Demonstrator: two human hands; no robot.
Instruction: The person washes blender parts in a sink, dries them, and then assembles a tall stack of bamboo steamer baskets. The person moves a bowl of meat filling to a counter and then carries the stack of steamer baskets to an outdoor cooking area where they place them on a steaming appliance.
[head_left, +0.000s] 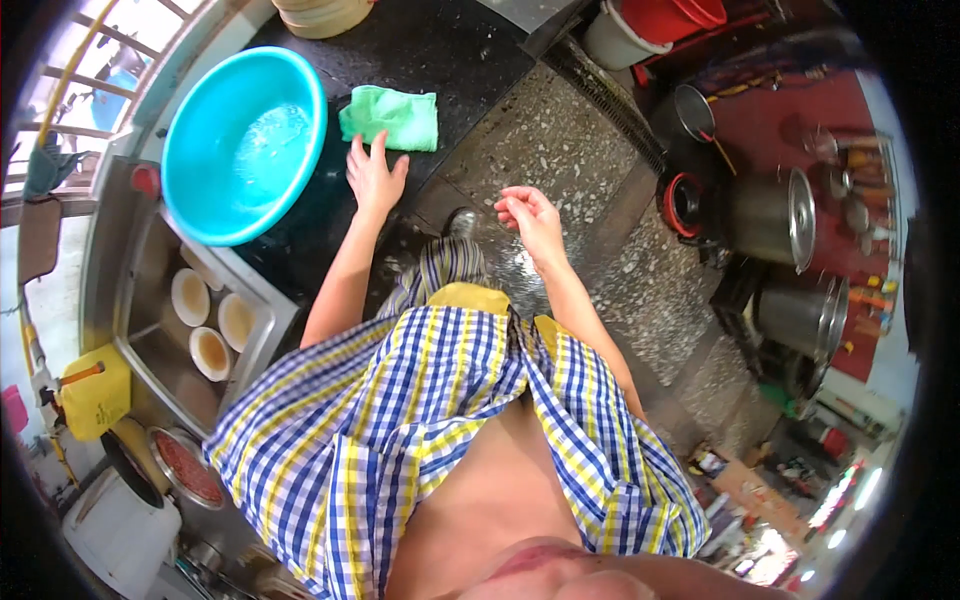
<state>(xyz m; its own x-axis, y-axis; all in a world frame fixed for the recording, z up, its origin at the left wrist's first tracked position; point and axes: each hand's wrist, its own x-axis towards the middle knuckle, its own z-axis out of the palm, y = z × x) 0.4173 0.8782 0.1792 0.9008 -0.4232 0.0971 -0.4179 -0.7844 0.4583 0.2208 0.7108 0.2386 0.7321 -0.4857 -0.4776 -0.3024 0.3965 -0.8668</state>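
Note:
A folded green cloth (397, 118) lies on the black countertop (420, 45). My left hand (375, 176) is just below it, fingers spread, fingertips at or close to its lower edge; whether they touch is unclear. Over the floor to the right, my right hand (531, 217) hangs in the air with its fingers loosely curled and nothing visible in it. Left of the cloth stands a large turquoise plastic basin (202, 150) with a wet, shiny inside.
A steel sink (247, 281) at left holds several bowls (211, 352) with brownish contents. Large steel pots (772, 217) and a long-handled strainer (694, 112) stand at right. The speckled floor (570, 142) looks wet. A bamboo steamer (322, 16) stands at the counter's far side.

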